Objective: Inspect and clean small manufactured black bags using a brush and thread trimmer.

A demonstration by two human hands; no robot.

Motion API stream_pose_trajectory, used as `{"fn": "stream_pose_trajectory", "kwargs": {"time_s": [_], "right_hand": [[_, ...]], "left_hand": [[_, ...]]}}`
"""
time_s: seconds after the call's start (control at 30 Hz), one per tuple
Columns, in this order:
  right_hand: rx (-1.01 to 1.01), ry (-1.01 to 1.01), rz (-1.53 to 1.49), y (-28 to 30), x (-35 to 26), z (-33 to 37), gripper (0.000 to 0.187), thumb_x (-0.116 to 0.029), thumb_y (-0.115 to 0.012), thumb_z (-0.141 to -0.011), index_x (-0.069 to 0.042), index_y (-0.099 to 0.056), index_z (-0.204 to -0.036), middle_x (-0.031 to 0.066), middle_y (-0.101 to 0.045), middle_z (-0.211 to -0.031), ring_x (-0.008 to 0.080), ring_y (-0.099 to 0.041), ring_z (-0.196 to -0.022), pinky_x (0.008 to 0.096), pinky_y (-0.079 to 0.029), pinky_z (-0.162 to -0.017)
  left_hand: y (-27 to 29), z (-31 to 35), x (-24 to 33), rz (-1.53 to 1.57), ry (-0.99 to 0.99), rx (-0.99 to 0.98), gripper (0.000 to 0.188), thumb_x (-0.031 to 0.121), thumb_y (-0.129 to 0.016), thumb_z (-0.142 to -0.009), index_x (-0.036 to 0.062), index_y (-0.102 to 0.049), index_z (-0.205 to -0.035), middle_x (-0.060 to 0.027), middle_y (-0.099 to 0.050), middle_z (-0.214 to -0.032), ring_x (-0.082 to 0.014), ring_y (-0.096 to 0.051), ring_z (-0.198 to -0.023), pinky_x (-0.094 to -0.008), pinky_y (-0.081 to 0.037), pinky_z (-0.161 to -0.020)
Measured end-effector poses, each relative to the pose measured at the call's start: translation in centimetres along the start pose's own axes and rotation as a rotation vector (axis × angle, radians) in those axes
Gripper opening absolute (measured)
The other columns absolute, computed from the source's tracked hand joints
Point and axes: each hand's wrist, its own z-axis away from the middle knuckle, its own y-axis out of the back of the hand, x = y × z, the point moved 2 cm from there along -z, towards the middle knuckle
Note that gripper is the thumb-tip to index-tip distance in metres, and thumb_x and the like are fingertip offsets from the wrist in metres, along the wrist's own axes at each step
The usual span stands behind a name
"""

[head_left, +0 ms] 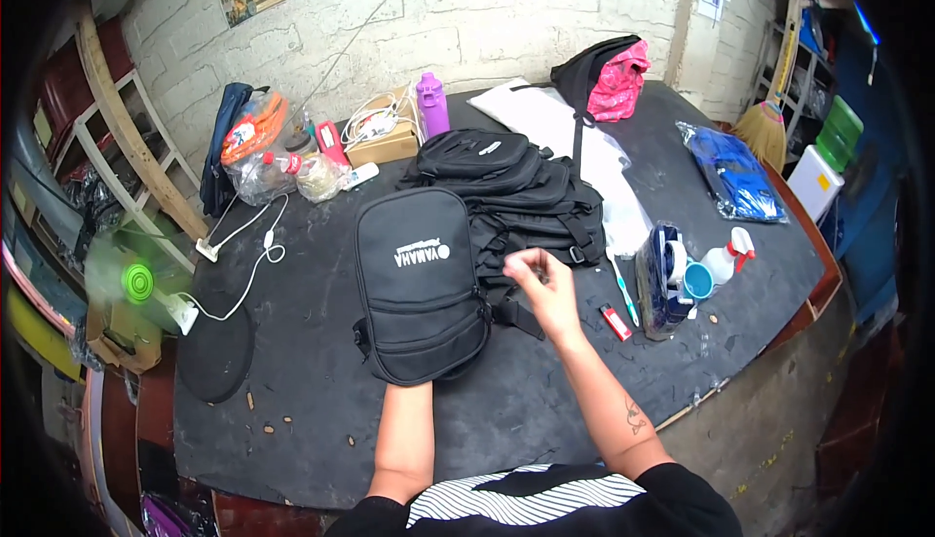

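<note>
Here, black backpack hiding left hand, grip unclear, right hand closed, blue bundle in clear bag

over my link i have the backpack mid-way along the table, the piled bags behind it and rightward, the right hand just beside its right edge. right of that hand i find the lighter, then the tape dispenser, then the spray bottle. the fan stands left of the table.
</note>
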Motion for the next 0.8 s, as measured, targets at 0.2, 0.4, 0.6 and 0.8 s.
{"fn": "stream_pose_trajectory", "kwargs": {"time_s": [0.2,0.4,0.6,0.8], "right_hand": [[-0.111,0.016,-0.125,-3.0,-1.0,-0.9,0.015,-0.014,-0.069,-0.080,-0.002,-0.061,-0.083,-0.0068,-0.054,-0.070,0.0006,-0.045,-0.065,0.0180,-0.036,-0.059],[-0.306,0.139,-0.302,-3.6,0.7,3.6,0.019,-0.004,-0.067,-0.080,-0.004,-0.050,-0.072,-0.0057,-0.041,-0.072,0.0036,-0.037,-0.065,0.0197,-0.030,-0.059],[-0.463,0.088,-0.042,-1.2,0.6,4.7,0.026,-0.011,-0.080,-0.069,-0.003,-0.055,-0.073,-0.0031,-0.046,-0.071,0.0041,-0.037,-0.060,0.0215,-0.027,-0.053],[-0.362,0.219,-0.255,-0.3,-1.9,3.6,0.047,-0.014,-0.078,-0.069,-0.003,-0.055,-0.109,-0.0005,-0.056,-0.090,0.0002,-0.029,-0.054,0.0147,-0.027,-0.051]], "left_hand": [[0.7,-1.7,0.8,-0.020,-0.012,-0.026,0.058,0.040,-0.038,-0.092,0.0098,-0.027,-0.140,-0.0103,-0.027,-0.145,-0.0267,-0.025,-0.133,-0.0378,-0.022,-0.109],[4.6,-3.1,-0.3,-0.106,0.015,0.008,0.057,0.039,-0.039,-0.091,0.0094,-0.029,-0.139,-0.0111,-0.029,-0.143,-0.0269,-0.027,-0.132,-0.0375,-0.024,-0.108],[6.6,-2.3,0.0,-0.152,0.064,-0.004,0.055,0.037,-0.040,-0.091,0.0090,-0.031,-0.137,-0.0119,-0.031,-0.141,-0.0272,-0.029,-0.130,-0.0371,-0.025,-0.107],[6.7,-1.5,1.0,-0.164,0.095,-0.064,0.053,0.036,-0.041,-0.091,0.0085,-0.033,-0.136,-0.0128,-0.033,-0.139,-0.0275,-0.031,-0.129,-0.0367,-0.026,-0.106]]}}
